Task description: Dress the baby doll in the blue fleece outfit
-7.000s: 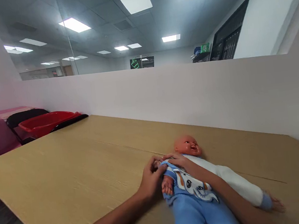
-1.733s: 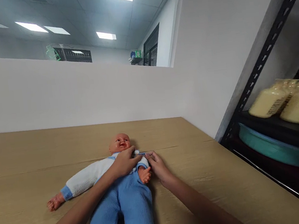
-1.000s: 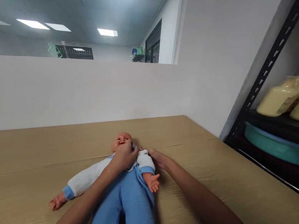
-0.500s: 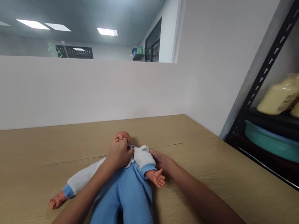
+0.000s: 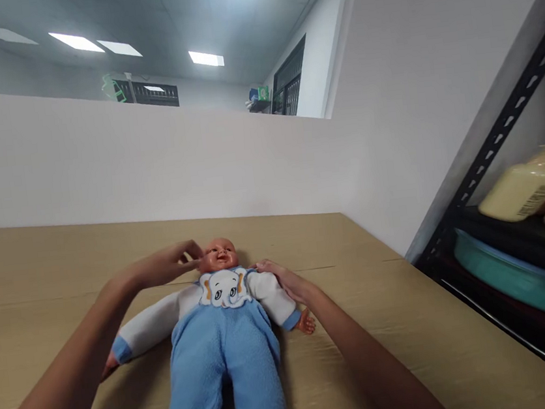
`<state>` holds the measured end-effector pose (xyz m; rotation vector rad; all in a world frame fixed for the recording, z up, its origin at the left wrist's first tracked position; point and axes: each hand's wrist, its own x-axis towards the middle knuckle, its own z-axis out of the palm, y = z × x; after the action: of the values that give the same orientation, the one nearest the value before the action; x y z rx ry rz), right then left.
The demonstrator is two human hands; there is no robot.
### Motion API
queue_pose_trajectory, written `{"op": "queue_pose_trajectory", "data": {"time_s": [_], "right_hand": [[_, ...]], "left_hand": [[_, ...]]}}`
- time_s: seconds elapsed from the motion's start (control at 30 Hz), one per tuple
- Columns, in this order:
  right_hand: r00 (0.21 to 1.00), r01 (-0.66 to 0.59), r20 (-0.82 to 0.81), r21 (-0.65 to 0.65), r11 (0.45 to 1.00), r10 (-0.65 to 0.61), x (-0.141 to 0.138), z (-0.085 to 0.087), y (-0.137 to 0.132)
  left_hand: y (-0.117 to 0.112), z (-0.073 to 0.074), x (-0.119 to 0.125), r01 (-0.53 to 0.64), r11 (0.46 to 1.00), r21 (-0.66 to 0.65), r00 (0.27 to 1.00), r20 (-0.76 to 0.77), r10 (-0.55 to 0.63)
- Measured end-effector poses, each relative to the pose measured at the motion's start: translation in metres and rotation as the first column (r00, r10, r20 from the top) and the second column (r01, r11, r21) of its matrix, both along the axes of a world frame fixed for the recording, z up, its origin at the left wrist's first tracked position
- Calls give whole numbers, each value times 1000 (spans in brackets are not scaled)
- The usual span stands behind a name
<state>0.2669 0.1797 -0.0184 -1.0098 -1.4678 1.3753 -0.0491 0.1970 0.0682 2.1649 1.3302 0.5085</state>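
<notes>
A baby doll (image 5: 224,341) lies on its back on the wooden table, head at the far end. It wears blue fleece trousers and a white top with blue cuffs and an elephant face (image 5: 226,290) on the chest. Beside the doll's head (image 5: 221,253), on the left, is my left hand (image 5: 173,262), fingers apart and slightly curled, nothing held. The fingertips are close to the cheek; whether they touch it I cannot tell. My right hand (image 5: 286,282) grips the doll at the shoulder and upper sleeve on the right, with some fingers hidden.
The wooden table (image 5: 53,269) meets a low white wall (image 5: 151,172) at the back. To the right stands a black metal shelf rack (image 5: 505,132) holding wrapped cream-coloured containers (image 5: 522,192) above a teal basin (image 5: 517,278).
My left hand has moved left off the doll's chin and chest, uncovering the face and elephant patch. My right hand has shifted up to the shoulder; the doll's nearby arm has swung outward.
</notes>
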Motion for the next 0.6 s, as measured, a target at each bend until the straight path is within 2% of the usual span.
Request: {"op": "queue_pose_trajectory", "data": {"time_s": [0.1,0.17,0.27,0.43,0.6], "right_hand": [[992,-105,70,5,994,105,4,9,0],[987,-121,113,26,992,117,4,11,-1],[984,-118,139,43,992,111,0,8,-3],[990,-85,116,0,996,85,-4,-3,1],[992,-87,84,-80,993,94,-1,-9,6]], "left_hand": [[11,-9,-30,46,983,-178,999,7,-45],[14,-22,-33,125,951,-284,992,53,-114],[13,-39,-24,202,919,-337,974,164,-154],[10,-48,-15,198,915,-352,944,321,-81],[11,-55,-7,188,849,-494,886,459,71]]}}
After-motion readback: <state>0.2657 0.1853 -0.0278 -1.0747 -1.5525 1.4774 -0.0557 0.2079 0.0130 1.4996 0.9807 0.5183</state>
